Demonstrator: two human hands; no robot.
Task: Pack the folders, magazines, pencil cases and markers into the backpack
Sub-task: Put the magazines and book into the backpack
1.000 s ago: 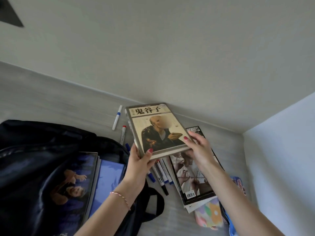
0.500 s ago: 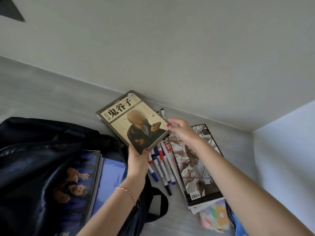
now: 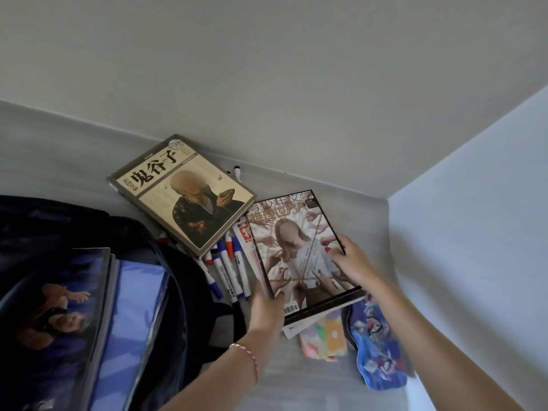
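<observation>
A black backpack (image 3: 154, 292) lies open at the left, with a dark magazine (image 3: 56, 315) and a blue folder (image 3: 133, 307) standing inside it. A tan-covered book (image 3: 184, 194) lies flat on the table over several markers (image 3: 228, 271). My left hand (image 3: 267, 304) grips the near left edge of a magazine with a light cover (image 3: 302, 250), which tops a small stack. My right hand (image 3: 350, 259) holds the same magazine's right edge with the thumb on the cover. A pastel pencil case (image 3: 326, 336) and a blue pencil case (image 3: 376, 351) lie partly under the stack.
The grey table (image 3: 59, 161) ends at a wall behind and a white wall (image 3: 474, 232) at the right, forming a corner. One more marker (image 3: 237, 172) lies at the back edge.
The tan-covered book has been set down on the markers and released. Both hands have moved right and taken hold of the light-covered magazine on the stack.
</observation>
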